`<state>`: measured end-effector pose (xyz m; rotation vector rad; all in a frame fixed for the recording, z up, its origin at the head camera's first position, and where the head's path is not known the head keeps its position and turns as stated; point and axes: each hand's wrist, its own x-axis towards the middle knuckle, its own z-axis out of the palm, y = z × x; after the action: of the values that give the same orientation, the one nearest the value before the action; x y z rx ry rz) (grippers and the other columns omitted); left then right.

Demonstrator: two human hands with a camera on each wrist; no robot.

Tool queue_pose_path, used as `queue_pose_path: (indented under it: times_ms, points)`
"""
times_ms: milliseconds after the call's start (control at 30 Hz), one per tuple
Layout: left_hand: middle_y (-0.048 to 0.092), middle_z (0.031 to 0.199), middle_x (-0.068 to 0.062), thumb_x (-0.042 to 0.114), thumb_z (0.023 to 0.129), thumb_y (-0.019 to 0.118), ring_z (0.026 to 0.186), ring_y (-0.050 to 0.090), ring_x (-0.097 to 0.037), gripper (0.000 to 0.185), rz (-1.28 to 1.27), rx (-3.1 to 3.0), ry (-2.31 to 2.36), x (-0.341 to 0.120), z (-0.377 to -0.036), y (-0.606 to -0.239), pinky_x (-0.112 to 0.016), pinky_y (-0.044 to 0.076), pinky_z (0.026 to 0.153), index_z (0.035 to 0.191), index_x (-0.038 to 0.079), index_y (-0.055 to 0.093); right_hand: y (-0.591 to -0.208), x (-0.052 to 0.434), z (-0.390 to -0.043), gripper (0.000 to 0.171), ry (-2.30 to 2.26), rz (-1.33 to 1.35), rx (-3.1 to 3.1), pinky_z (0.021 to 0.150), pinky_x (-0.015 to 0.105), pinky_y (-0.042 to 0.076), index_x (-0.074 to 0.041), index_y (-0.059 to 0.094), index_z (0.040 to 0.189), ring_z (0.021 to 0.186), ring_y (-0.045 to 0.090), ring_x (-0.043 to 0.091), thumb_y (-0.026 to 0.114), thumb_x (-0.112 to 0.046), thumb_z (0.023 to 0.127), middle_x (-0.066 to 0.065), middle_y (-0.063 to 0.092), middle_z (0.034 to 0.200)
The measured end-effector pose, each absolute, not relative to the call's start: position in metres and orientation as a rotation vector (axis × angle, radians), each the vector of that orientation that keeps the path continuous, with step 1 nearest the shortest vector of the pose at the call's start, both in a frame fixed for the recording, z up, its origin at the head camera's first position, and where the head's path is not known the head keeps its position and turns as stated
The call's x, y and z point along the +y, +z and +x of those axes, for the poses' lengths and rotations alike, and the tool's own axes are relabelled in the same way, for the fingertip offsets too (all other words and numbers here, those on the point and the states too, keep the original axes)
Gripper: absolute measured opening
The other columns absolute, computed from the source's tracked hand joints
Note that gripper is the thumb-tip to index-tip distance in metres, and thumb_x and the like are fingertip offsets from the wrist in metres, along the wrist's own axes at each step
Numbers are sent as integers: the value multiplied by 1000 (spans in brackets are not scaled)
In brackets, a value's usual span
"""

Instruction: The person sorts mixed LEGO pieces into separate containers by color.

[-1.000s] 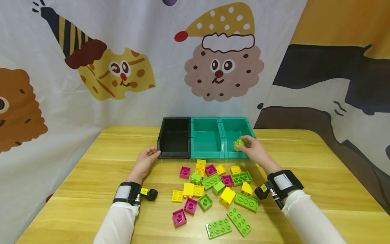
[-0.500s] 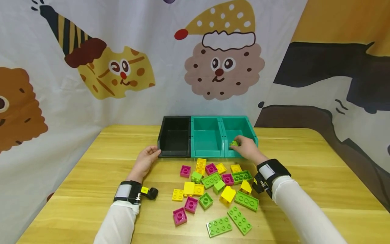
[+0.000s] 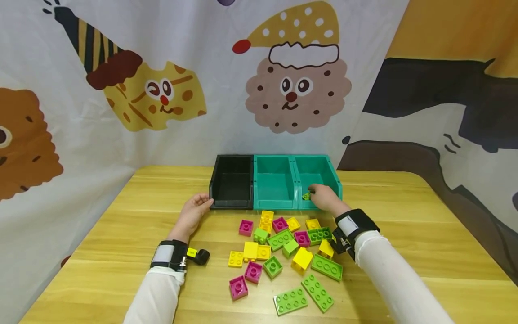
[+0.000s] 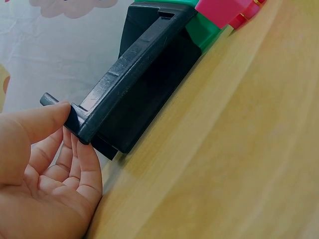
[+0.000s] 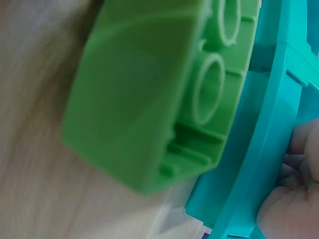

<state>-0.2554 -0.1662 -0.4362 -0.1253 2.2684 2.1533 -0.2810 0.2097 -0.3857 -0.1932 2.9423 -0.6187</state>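
My left hand [image 3: 195,212] is at the front left corner of the black bin [image 3: 232,182]. In the left wrist view the thumb lies on top of the bin's rim and the fingers curl beneath it, pinching the corner. Inside the right-hand teal bin [image 3: 313,165] is my right hand [image 3: 325,198], lowered near the front wall. It holds a small green toy brick [image 3: 306,196], partly covered by the fingers. The right wrist view shows curled fingers behind the teal wall; the brick in them is hidden there.
A middle teal bin [image 3: 274,180] joins the other two. In front lie several loose bricks: yellow [image 3: 250,251], magenta [image 3: 253,272] and green [image 3: 290,301]. A green brick [image 5: 134,94] looms close to the right wrist camera. Behind the table hangs a printed cloth [image 3: 226,112].
My right hand has moved left and down into the right-hand teal bin with the green brick. The left hand has stayed at the black bin's corner.
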Motion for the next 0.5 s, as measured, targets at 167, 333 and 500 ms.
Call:
queue_pose_path:
  times_ms: [167, 333, 500]
  points:
    - [49, 86, 7, 8, 94, 56, 77, 47, -3, 23, -129, 2264, 2163, -166, -255, -436, -17, 43, 70, 114, -3, 50, -384, 210, -280, 39, -591, -222, 2933, 103, 53, 37, 11, 46, 132, 126, 43, 44, 35, -7, 99, 29, 47, 135]
    - [49, 86, 7, 8, 94, 56, 77, 47, -3, 23, -126, 2272, 2156, -166, -255, -436, -17, 43, 69, 114, -3, 50, -381, 213, -277, 41, -606, -322, 2887, 105, 54, 34, 8, 43, 136, 129, 38, 45, 36, -14, 102, 29, 43, 139]
    - [49, 86, 7, 8, 94, 56, 77, 47, -3, 23, -114, 2268, 2154, -167, -254, -436, -17, 43, 69, 113, -3, 50, -378, 219, -272, 44, -781, -359, 2850, 100, 54, 39, 4, 41, 138, 126, 42, 44, 41, -19, 102, 27, 42, 141]
